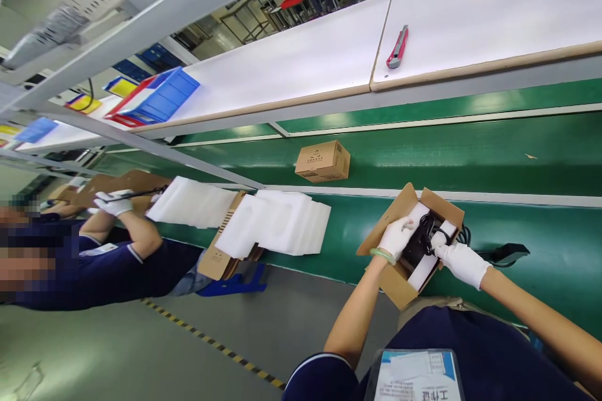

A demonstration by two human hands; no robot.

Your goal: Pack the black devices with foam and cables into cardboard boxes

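Note:
An open cardboard box point(392, 282) sits on the green bench in front of me, lined with white foam point(423, 270). A black device point(416, 247) with a coiled black cable point(429, 224) lies in the foam. My left hand point(396, 237), in a white glove, rests on the device's left side, fingers curled over it. My right hand point(461, 261), also gloved, pinches the cable at the box's right edge. A black part point(508, 254) lies on the bench just right of the box.
A closed small carton point(323, 161) rides the green conveyor belt point(446, 150). Stacks of white foam inserts point(277, 222) and flat cartons point(217, 257) lie to the left. A co-worker in gloves point(113, 203) works further left. A red utility knife point(397, 47) and blue bins point(157, 97) sit on the white shelf.

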